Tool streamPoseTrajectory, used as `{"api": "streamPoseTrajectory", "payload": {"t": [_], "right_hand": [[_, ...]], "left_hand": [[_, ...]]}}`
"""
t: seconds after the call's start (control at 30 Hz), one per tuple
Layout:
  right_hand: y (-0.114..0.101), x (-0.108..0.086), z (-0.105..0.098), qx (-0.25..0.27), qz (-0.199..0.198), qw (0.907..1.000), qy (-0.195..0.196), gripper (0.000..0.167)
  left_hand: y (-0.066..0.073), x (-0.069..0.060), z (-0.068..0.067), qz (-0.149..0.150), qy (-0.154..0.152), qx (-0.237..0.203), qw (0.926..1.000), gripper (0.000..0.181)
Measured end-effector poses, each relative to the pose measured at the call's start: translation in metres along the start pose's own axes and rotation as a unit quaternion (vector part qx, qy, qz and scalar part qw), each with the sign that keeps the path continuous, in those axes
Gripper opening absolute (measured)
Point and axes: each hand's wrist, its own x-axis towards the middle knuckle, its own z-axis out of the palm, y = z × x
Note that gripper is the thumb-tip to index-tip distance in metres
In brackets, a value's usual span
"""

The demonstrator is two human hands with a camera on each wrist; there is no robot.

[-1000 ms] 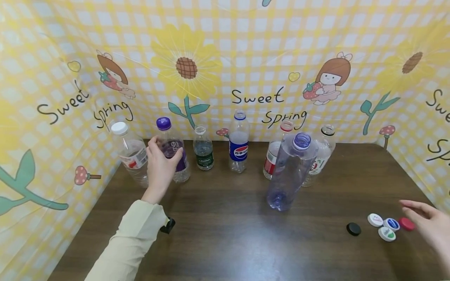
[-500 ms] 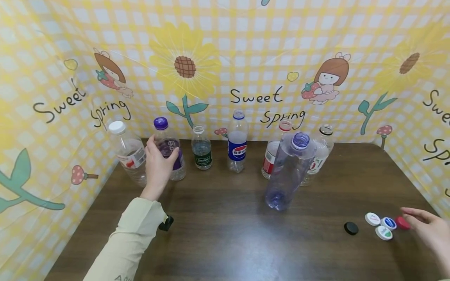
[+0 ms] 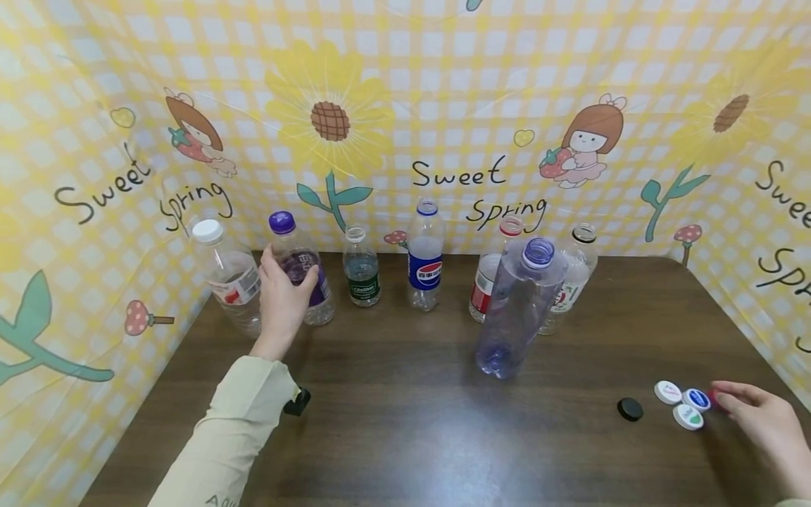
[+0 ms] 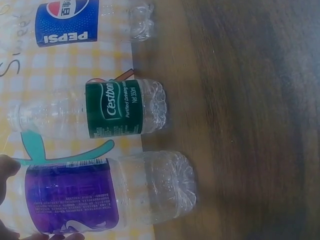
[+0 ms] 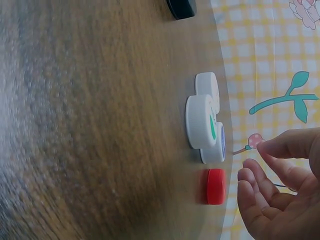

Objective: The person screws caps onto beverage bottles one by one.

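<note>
At the left in the head view, the left hand [image 3: 281,299] grips a clear bottle [image 3: 317,306] with a purple label and purple cap, upright on the table. The left wrist view shows that bottle [image 4: 70,195] with fingertips at its upper part. The right hand [image 3: 763,422] hangs over the table's right side, its fingertips by a red cap [image 3: 712,398] that they partly cover. In the right wrist view the red cap [image 5: 216,186] rests on the table, apart from the loosely bent fingers of the right hand [image 5: 282,185], which hold nothing.
A white-capped bottle [image 3: 234,289] stands far left. Uncapped bottles stand rightward: green-labelled [image 3: 364,285], Pepsi [image 3: 424,271], red-labelled [image 3: 483,285], purplish [image 3: 516,317] and black-ringed [image 3: 568,292]. A black cap [image 3: 630,409] and several white caps [image 3: 688,417] lie at the right.
The right hand has come down and left onto the red cap's place in the head view. The left hand keeps its grip on the purple-labelled bottle, which stands slightly nearer the white-capped one.
</note>
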Motion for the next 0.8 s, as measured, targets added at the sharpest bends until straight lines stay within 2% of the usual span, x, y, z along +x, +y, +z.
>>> {"api": "streamPoseTrajectory", "payload": {"t": [0.13,0.2,0.4,0.63,0.8], "right_hand": [[0.001,0.002,0.001,-0.02,0.016,0.9997,0.006,0.042],[0.002,0.003,0.001,-0.021,0.023,0.9995,0.006,0.045],[0.005,0.004,-0.001,-0.034,0.032,0.9989,0.0,0.045],[0.011,0.008,0.001,-0.04,0.066,0.9971,-0.004,0.046],[0.017,0.007,-0.001,-0.057,0.042,0.9973,-0.018,0.047]], "left_hand": [[-0.001,0.0,0.0,-0.004,0.001,0.004,1.0,0.086],[-0.002,0.0,0.001,-0.004,0.002,0.006,1.0,0.086],[-0.002,0.0,0.001,-0.006,-0.001,0.004,1.0,0.087],[-0.001,-0.004,-0.001,-0.003,0.002,-0.001,1.0,0.092],[-0.001,-0.011,-0.001,0.01,0.013,0.001,0.9999,0.094]]}}
